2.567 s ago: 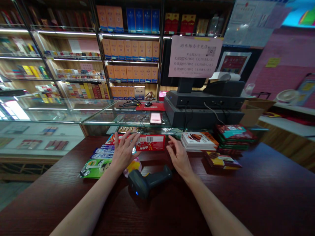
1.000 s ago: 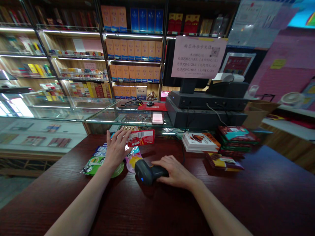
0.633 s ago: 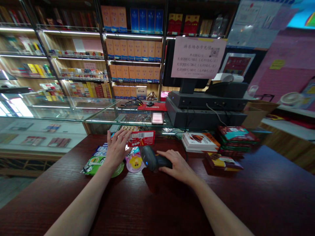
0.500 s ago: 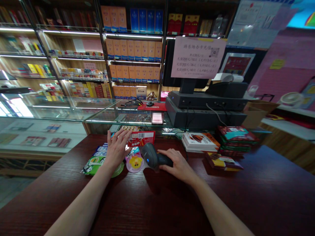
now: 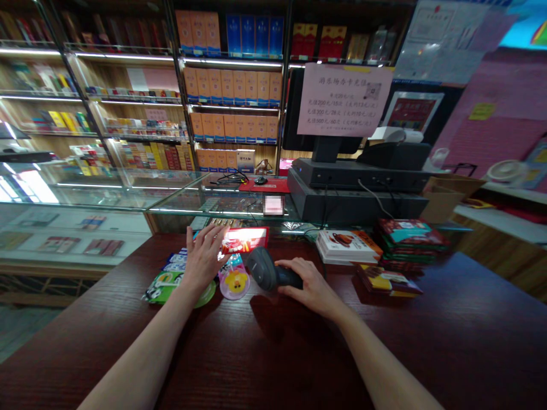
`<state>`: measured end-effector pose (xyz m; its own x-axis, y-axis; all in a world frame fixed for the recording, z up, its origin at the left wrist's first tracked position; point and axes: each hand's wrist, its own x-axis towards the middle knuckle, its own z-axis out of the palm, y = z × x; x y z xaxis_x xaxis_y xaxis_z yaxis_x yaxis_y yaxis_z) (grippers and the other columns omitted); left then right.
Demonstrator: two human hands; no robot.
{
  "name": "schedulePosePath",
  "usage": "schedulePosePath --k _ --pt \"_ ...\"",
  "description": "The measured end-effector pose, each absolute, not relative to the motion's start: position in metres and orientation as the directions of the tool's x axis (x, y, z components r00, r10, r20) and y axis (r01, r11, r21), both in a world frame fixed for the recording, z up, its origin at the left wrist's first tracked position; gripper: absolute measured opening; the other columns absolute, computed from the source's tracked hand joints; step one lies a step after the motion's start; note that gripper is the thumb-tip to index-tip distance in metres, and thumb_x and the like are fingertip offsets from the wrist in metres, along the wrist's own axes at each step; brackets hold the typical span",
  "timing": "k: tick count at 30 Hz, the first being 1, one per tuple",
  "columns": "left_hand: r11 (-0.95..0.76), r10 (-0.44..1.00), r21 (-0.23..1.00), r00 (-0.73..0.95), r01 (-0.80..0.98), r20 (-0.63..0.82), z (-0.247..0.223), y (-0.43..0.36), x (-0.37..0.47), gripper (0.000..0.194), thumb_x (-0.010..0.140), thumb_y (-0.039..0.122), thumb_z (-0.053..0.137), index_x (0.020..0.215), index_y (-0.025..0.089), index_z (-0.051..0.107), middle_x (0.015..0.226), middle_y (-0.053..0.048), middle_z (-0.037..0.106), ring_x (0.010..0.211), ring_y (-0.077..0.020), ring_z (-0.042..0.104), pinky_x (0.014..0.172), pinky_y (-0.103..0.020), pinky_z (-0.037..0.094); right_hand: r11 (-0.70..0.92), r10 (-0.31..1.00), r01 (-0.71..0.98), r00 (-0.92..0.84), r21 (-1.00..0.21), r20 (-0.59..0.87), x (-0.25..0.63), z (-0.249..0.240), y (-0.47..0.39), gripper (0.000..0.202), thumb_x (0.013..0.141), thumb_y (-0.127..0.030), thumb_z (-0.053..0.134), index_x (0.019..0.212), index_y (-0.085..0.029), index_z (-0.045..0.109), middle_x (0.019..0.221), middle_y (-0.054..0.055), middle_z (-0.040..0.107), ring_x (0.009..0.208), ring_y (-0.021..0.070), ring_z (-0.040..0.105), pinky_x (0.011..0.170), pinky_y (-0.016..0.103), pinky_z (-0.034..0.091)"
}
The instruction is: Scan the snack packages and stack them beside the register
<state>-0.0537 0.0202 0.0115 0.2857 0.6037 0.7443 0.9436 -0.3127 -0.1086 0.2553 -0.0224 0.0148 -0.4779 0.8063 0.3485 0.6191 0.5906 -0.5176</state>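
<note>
My right hand [image 5: 310, 285] is closed round the handle of a dark barcode scanner [image 5: 262, 269], whose head points left over the table. Light from it falls on a red packet [image 5: 245, 240]. My left hand [image 5: 201, 259] lies with fingers spread over several packets, at the left end of the red one; whether it presses on them is hard to tell. Between the hands is a round pink packet with a yellow figure [image 5: 235, 282]. A green packet [image 5: 163, 286] and blue-and-white packets [image 5: 177, 260] show left of my left hand.
White-and-orange boxes [image 5: 348, 247], a stack of red and green packets [image 5: 410, 236] and yellow-brown packs [image 5: 388, 281] stand at the right on the dark table [image 5: 273, 364]. Behind are a glass counter [image 5: 183, 199] and a monitor with a paper sign [image 5: 342, 99].
Bright light now shines on the red packet, and the blue light on the scanner no longer shows. The scanner has turned very slightly; my left hand has stayed in place.
</note>
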Motion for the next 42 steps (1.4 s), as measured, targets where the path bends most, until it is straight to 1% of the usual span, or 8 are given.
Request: schedulePosePath --k 5,13,22,25,30,33,38,42 --pt "-0.305 0.610 -0.110 0.283 0.946 0.741 0.013 0.019 -0.053 0.074 0.084 0.028 0.068 0.150 0.025 0.036 0.140 -0.011 0.058 0.134 -0.0319 0.047 0.123 -0.062 0.003 0.600 0.799 0.623 -0.493 -0.502 0.345 0.256 0.015 -0.022 0.047 0.088 -0.038 0.069 0.132 -0.028 0.057 0.118 0.006 0.065 0.111 0.0255 0.057 0.098 0.039 0.038" --pt "-0.319 0.611 -0.086 0.274 0.944 0.743 0.013 0.019 -0.054 0.075 0.084 0.030 0.069 0.151 0.025 0.036 0.139 -0.011 0.058 0.135 -0.0321 0.046 0.123 -0.062 0.003 0.607 0.794 0.635 -0.507 -0.479 0.334 0.259 0.002 -0.015 0.057 0.085 -0.040 0.074 0.138 -0.028 0.053 0.119 0.006 0.066 0.112 0.0253 0.057 0.099 0.040 0.038" --pt "-0.331 0.617 -0.057 0.262 0.942 0.742 0.013 0.019 -0.054 0.077 0.084 0.031 0.067 0.153 0.026 0.033 0.141 -0.012 0.057 0.135 -0.0326 0.046 0.123 -0.062 0.003 0.620 0.784 0.673 -0.560 -0.405 0.269 0.257 -0.004 -0.014 0.054 0.085 -0.038 0.072 0.136 -0.027 0.054 0.121 0.006 0.066 0.114 0.0248 0.058 0.103 0.042 0.035" --pt "-0.329 0.613 -0.066 0.266 0.942 0.744 0.013 0.019 -0.054 0.076 0.085 0.031 0.067 0.153 0.026 0.033 0.141 -0.011 0.057 0.135 -0.0318 0.046 0.123 -0.061 0.003 0.613 0.789 0.681 -0.553 -0.401 0.268 0.256 -0.003 -0.015 0.053 0.086 -0.038 0.071 0.136 -0.028 0.055 0.120 0.007 0.066 0.114 0.0256 0.058 0.103 0.043 0.036" --pt "-0.330 0.602 -0.081 0.276 0.940 0.749 0.012 0.019 -0.053 0.074 0.085 0.029 0.066 0.152 0.025 0.034 0.140 -0.011 0.058 0.135 -0.0313 0.046 0.123 -0.061 0.003 0.612 0.791 0.700 -0.550 -0.368 0.269 0.254 -0.003 -0.017 0.051 0.085 -0.034 0.072 0.133 -0.026 0.057 0.118 0.007 0.066 0.112 0.0251 0.058 0.103 0.042 0.036" --pt "-0.335 0.586 -0.098 0.288 0.937 0.757 0.012 0.019 -0.053 0.073 0.085 0.029 0.066 0.151 0.024 0.035 0.139 -0.012 0.058 0.135 -0.0310 0.046 0.123 -0.060 0.003 0.603 0.798 0.714 -0.541 -0.355 0.266 0.253 -0.001 -0.018 0.056 0.083 -0.037 0.074 0.135 -0.026 0.057 0.118 0.007 0.066 0.112 0.0256 0.058 0.104 0.043 0.036" --pt "-0.346 0.571 -0.107 0.299 0.932 0.764 0.014 0.017 -0.051 0.072 0.086 0.032 0.066 0.151 0.025 0.035 0.139 -0.012 0.058 0.134 -0.0307 0.047 0.123 -0.060 0.004 0.595 0.803 0.707 -0.540 -0.383 0.251 0.255 0.005 -0.020 0.064 0.081 -0.048 0.075 0.137 -0.026 0.055 0.123 0.008 0.066 0.115 0.0260 0.058 0.106 0.045 0.035" --pt "-0.364 0.565 -0.094 0.300 0.927 0.769 0.016 0.015 -0.049 0.073 0.086 0.033 0.066 0.152 0.025 0.034 0.138 -0.012 0.059 0.134 -0.0308 0.047 0.123 -0.059 0.004 0.562 0.825 0.669 -0.493 -0.486 0.274 0.258 0.003 -0.017 0.052 0.090 -0.045 0.065 0.138 -0.027 0.055 0.125 0.008 0.067 0.117 0.0249 0.058 0.106 0.045 0.038"
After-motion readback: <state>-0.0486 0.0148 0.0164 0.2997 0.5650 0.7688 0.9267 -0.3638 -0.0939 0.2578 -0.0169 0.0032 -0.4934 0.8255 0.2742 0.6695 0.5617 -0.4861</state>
